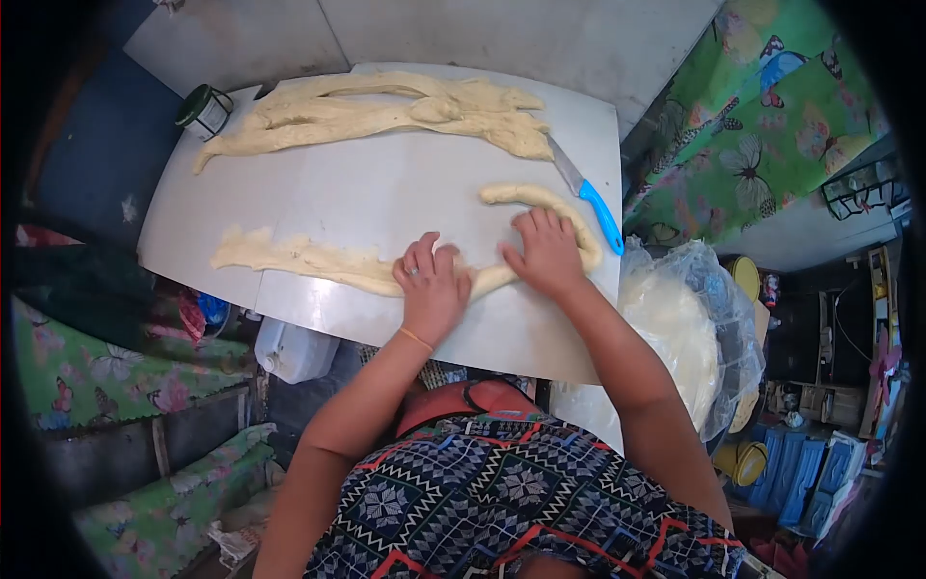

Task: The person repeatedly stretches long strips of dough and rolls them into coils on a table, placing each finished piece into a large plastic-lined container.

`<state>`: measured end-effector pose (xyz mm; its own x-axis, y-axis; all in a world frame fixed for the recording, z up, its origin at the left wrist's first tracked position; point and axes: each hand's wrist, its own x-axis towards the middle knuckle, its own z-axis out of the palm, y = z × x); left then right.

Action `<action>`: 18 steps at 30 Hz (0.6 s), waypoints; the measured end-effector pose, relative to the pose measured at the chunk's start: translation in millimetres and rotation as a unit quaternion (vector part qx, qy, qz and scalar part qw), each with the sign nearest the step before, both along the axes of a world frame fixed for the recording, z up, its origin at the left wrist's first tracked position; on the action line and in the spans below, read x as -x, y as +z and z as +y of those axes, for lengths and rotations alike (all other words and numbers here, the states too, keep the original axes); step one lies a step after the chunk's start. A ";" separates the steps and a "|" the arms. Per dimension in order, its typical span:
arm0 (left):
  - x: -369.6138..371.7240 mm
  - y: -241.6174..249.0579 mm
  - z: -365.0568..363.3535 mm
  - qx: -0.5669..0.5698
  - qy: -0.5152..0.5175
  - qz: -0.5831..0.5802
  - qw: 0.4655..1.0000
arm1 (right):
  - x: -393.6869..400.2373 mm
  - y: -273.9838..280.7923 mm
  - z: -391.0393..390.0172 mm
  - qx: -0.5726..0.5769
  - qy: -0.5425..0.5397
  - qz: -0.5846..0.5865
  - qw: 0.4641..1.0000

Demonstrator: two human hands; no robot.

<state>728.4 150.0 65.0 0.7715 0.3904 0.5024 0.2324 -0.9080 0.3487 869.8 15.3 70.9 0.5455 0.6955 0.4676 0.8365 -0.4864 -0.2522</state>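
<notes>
A long piece of dough runs across the near half of the work table. Its left part is a flat, ragged dough strip; its right part is a rounded dough rope that bends back at the right end. My left hand has its fingers curled onto the dough where strip and rope meet. To the right, my right hand rests palm down on the rope, thumb apart from the fingers, partly covering it. A knife with a blue handle lies beyond the bend, near the table's right edge.
Larger dough slabs stretch along the back of the table. A dark-lidded tub stands at the back left corner. Below the right edge sits a pale mass under clear plastic. A white jug is under the left front edge.
</notes>
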 end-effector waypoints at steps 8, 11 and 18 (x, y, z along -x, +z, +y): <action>31.4 -1.5 14.4 -0.014 -0.172 0.082 0.982 | 33.2 -2.3 -43.9 0.063 0.176 0.042 0.982; 40.3 12.8 15.1 0.013 -0.146 0.142 0.979 | 12.0 2.9 -25.1 0.144 0.121 0.064 0.980; 25.9 -11.1 39.6 -0.038 -0.112 0.114 0.986 | -8.3 -1.8 29.7 0.129 0.186 0.139 0.964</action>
